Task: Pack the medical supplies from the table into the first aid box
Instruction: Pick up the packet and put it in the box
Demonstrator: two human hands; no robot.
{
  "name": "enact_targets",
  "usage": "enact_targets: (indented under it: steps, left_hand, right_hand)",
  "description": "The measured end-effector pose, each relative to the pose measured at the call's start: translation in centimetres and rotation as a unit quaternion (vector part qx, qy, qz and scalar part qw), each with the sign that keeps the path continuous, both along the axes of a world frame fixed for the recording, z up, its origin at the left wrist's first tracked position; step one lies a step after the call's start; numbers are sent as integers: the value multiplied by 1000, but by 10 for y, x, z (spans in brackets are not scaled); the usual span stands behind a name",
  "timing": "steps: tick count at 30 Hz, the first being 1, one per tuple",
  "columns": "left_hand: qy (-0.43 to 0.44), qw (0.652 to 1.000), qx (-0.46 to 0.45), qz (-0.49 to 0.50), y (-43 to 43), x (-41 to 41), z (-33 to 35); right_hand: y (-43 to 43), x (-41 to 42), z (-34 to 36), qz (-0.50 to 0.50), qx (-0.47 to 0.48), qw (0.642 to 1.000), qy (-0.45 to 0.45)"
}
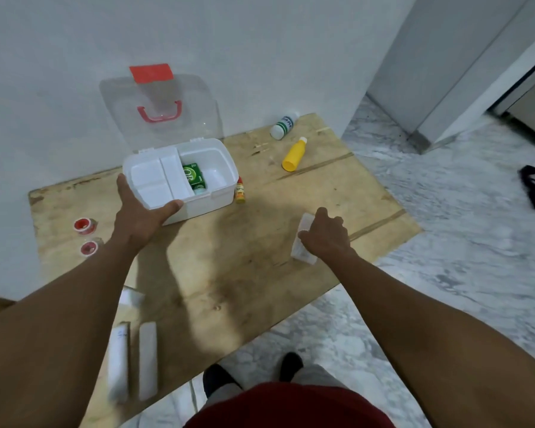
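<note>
First aid box (212, 203) braced at one corner by the left hand (139, 219); right hand (326, 237) closed on a white packet (303, 257).
The box, smooth white plastic with rounded corners and moulded dividers, stood on the plywood table (229, 279) between the left thumb and forefinger, which were spread wide apart and fairly straight against its two near walls. Its clear hinged lid (167, 125) stood upright beyond those fingers. A glossy green carton (193, 177) lay in the large compartment. The right fingers were curled down, clamped on the flat, translucent packet, wrist raised. A small orange bottle (240, 191) stood between the two hands, touching the box. A yellow plastic bottle (294, 154) lay well beyond the right knuckles.
</note>
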State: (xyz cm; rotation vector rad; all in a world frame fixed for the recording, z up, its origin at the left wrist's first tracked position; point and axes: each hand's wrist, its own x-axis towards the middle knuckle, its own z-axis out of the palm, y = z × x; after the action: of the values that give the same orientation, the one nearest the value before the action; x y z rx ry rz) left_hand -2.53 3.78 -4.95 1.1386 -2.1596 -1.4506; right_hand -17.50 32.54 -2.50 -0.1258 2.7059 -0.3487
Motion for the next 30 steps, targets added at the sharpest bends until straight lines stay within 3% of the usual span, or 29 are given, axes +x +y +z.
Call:
enact_targets:
  steps: [19, 26, 30]
  left_hand:
    - [12, 1000, 2, -3, 3, 1, -1]
    - [27, 1000, 14, 1, 3, 1, 4]
    - [42, 999, 8, 4, 3, -1, 2]
  right_hand:
    - [-23, 3, -12, -50, -14, 996, -68]
    - [-66, -14, 36, 34, -113, 991, 59]
    - [-99, -26, 70, 147, -97, 978, 113]
